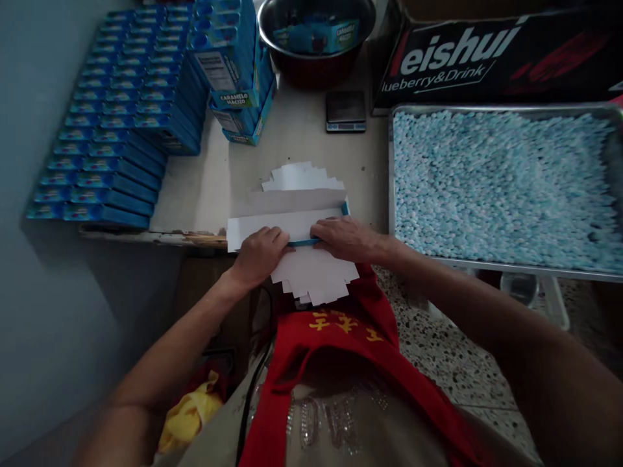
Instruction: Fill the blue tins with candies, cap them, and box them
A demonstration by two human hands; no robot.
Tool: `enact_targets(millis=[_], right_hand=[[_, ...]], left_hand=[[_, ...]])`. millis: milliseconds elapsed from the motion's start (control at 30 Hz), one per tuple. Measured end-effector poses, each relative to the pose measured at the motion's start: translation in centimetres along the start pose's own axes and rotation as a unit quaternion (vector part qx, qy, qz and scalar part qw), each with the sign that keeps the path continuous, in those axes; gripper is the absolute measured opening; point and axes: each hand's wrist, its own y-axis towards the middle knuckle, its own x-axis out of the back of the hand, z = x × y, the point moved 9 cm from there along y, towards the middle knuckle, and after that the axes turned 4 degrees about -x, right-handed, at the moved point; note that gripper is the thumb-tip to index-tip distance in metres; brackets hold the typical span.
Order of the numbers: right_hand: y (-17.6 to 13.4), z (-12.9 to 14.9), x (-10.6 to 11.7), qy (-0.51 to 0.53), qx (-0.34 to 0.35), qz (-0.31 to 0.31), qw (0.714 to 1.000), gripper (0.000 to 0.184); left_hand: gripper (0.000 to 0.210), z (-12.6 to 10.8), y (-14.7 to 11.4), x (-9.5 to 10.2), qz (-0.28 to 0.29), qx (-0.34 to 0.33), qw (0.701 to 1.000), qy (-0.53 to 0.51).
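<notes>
A partly folded cardboard box [287,224], white inside with blue edges, lies across the table's front edge. My left hand [261,254] grips its near wall left of the middle, fingers curled over the blue edge. At the right end my right hand [343,237] is closed on the same wall, by the raised right corner. The box's left end is unfolded, with a white flap [234,233] sticking out. Beneath it lie several flat white cardboard blanks [316,275], fanned out toward my red apron [335,324].
Blue filled-looking boxes [111,130] stand in rows at the left, with display cartons [238,97] beside them. Behind are a metal bowl [316,61] and a small scale [345,110]. A metal tray [390,188] of blue-white candies and a black carton [496,58] occupy the right.
</notes>
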Motion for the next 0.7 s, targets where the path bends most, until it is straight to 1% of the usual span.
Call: enact_targets(millis=[100,167,233,267,300,333,400,433,467,533,567,600,633,700], right_hand=[[0.2,0.8,-0.8,-0.047,0.004,-0.013,0.999,0.021],[0.5,1.2,-1.0,-0.053,0.006,-0.008,0.999,0.02],[0.6,1.4,-0.7,-0.044,0.001,0.003,0.999,0.017],[0.5,1.4,-0.3,-0.035,-0.004,0.012,0.999,0.016],[0.2,1.3,0.3,-0.017,-0.009,0.021,1.0,0.017],[-0.2,1.2,1.1,0.013,-0.01,0.029,0.999,0.021],[-1.4,0.9,3.3,0.094,0.006,0.034,0.995,0.035],[-1.9,0.5,4.6,0.128,0.019,0.024,0.991,0.041],[-2.3,-0.1,6.1,0.139,0.03,0.001,0.99,0.048],[-2.7,-1.9,8.7,0.084,0.032,-0.079,0.993,0.062],[-2.6,-2.7,9.6,0.035,0.034,-0.118,0.992,0.067],[-2.4,-3.2,10.0,-0.012,0.044,-0.145,0.988,0.068],[-1.9,-3.4,9.9,-0.05,0.061,-0.156,0.985,0.063],[-1.0,-3.3,8.5,-0.09,0.101,-0.143,0.981,0.042]], left_hand=[[0.015,-0.3,0.2,-0.5,0.027,-0.033,0.999,-0.013],[0.018,0.0,0.8,-0.5,0.054,-0.049,0.997,-0.024],[0.016,0.1,1.1,-0.2,0.071,-0.063,0.995,-0.025],[0.012,0.1,1.2,0.1,0.075,-0.072,0.994,-0.02],[0.005,-0.1,1.2,0.3,0.075,-0.084,0.993,-0.012],[0.006,-0.4,1.1,0.6,0.072,-0.1,0.992,-0.006],[0.024,-0.7,1.0,1.2,0.056,-0.131,0.99,-0.002],[0.028,-0.5,1.0,1.6,0.047,-0.143,0.989,-0.007],[0.029,-0.2,1.3,1.9,0.039,-0.152,0.988,-0.014],[0.027,0.9,2.2,2.6,0.033,-0.168,0.985,-0.034],[0.026,1.5,2.9,3.0,0.033,-0.178,0.982,-0.047],[0.026,2.0,3.7,3.4,0.033,-0.19,0.979,-0.061],[0.026,2.4,4.6,3.9,0.033,-0.203,0.976,-0.076],[0.028,2.9,6.5,5.0,0.032,-0.227,0.969,-0.089]])
